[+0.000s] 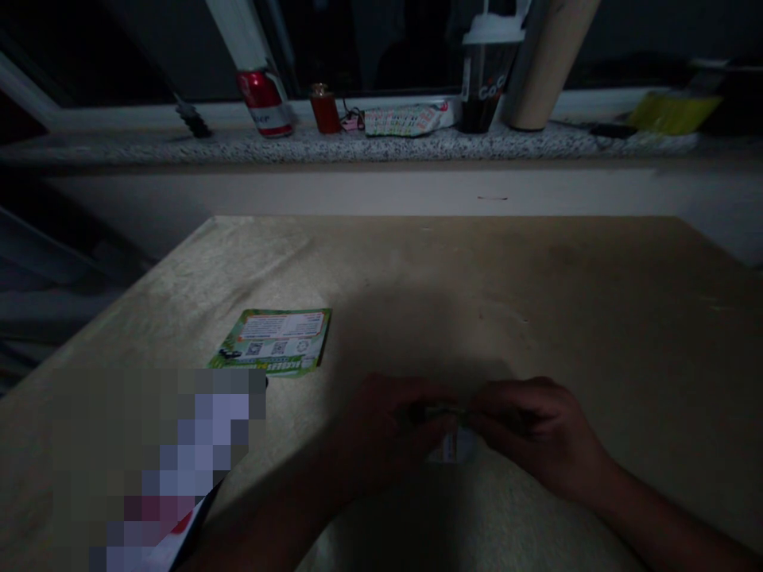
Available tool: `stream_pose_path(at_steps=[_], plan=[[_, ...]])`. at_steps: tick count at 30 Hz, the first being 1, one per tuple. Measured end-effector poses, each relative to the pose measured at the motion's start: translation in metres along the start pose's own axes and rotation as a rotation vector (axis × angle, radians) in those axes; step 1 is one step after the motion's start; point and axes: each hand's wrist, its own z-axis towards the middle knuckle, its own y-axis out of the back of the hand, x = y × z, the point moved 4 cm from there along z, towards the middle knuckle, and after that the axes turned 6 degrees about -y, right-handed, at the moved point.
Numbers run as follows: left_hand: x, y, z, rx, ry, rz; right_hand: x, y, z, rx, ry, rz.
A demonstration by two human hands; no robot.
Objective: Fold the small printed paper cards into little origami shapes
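Near the table's front, my left hand and my right hand meet with their fingertips pinched together. Between them is a small, thin, dark strip-like thing, too dim to name. Just beneath the fingers shows a small pale, shiny piece with printing, perhaps joined to the strip; I cannot tell. To the left of my hands, a green printed leaflet with text and square codes lies flat, touched by neither hand.
A pixelated, pale bluish object lies at lower left on the table. Along the granite windowsill stand a red can, a small orange-red bottle, a crumpled packet, a lidded cup, a tall tube and something yellow.
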Motion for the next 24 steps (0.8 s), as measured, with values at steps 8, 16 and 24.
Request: stream_pose_path(at_steps=[8, 16, 24], plan=[[0.014, -0.008, -0.003, 0.001, 0.193, -0.479, 0.026, -0.001, -0.006, -0.044, 0.32, -0.041], [0.009, -0.006, -0.001, -0.002, 0.141, -0.184, 0.01, -0.002, -0.001, 0.008, 0.085, -0.005], [0.012, -0.014, 0.0, -0.012, 0.18, -0.458, 0.022, -0.005, -0.006, -0.033, 0.248, -0.049]])
